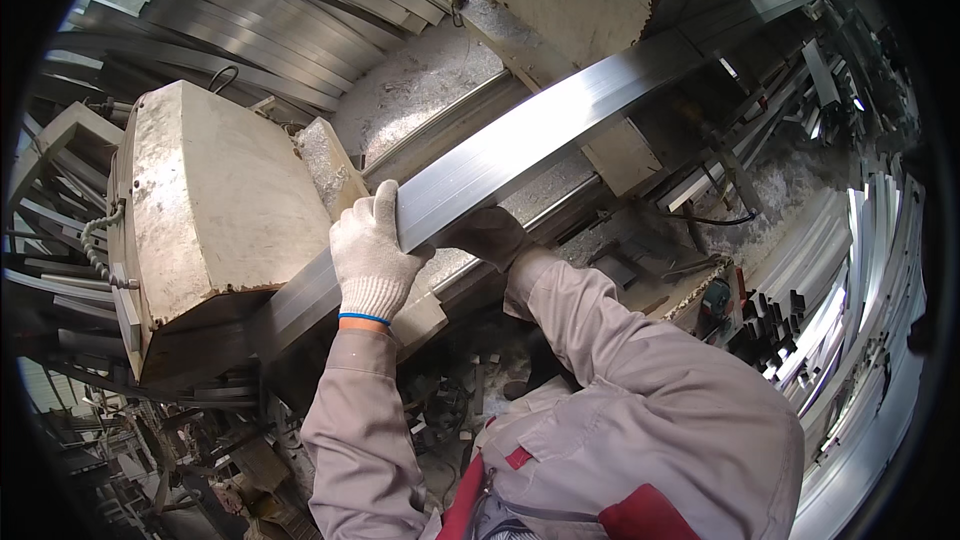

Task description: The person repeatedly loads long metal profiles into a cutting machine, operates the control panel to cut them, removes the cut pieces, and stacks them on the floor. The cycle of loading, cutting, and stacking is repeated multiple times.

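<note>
A long, shiny aluminium profile [540,130] runs slantwise from the lower left to the upper right, passing under the cream machine housings. My left hand [368,250], in a white knitted glove, lies over the profile with its fingers across the top and the thumb at the near edge. Close by on the right, my right hand [492,236] wears a dark glove and holds the profile's near side from below. Its fingertips are hidden beneath the metal.
One cream machine housing [230,190] stands left, another [570,0] at the top. Stacked aluminium profiles [270,25] lie upper left; more long profiles [895,340] curve along the right. Metal chips [400,90] cover the machine bed. A teal power tool [714,298] sits at right.
</note>
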`<state>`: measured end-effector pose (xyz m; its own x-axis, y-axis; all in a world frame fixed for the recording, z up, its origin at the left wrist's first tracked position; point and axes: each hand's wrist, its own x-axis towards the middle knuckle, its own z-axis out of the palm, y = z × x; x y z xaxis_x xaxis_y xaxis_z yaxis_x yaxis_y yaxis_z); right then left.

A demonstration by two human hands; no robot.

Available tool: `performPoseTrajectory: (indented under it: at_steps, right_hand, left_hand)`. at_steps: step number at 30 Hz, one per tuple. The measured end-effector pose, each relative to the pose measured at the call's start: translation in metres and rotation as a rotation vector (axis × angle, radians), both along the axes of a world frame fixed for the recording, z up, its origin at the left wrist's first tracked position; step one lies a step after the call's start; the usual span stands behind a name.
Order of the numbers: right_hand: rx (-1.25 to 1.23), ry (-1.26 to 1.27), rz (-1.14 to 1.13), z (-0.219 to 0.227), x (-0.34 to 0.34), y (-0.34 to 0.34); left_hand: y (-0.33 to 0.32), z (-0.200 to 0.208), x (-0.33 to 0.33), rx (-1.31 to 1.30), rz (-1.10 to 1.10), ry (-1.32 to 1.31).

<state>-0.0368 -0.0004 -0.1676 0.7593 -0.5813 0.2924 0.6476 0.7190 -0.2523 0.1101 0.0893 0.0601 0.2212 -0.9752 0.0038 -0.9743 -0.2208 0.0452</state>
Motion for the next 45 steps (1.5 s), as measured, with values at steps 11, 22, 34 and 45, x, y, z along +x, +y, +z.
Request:
performPoseTrajectory:
  at_steps: [11, 22, 34, 45]
  right_hand:
    - [0.160, -0.127, 0.385, 0.093, 0.025, 0.123]
    - [-0.453, -0.115, 0.539, 0.145, 0.000, 0.352]
    - [-1.657, -0.038, -0.170, 0.225, 0.032, 0.596]
    - [-1.252, 0.099, 0.526, 0.285, 0.144, 0.892]
  left_hand:
    - [0.190, 0.131, -0.041, -0.257, 0.136, -0.301]
    - [0.545, 0.114, -0.151, -0.378, 0.629, -0.310]
    - [0.795, 0.080, -0.180, -1.226, 0.742, -0.197]
    - [0.997, -0.010, -0.083, -1.528, 1.083, 0.092]
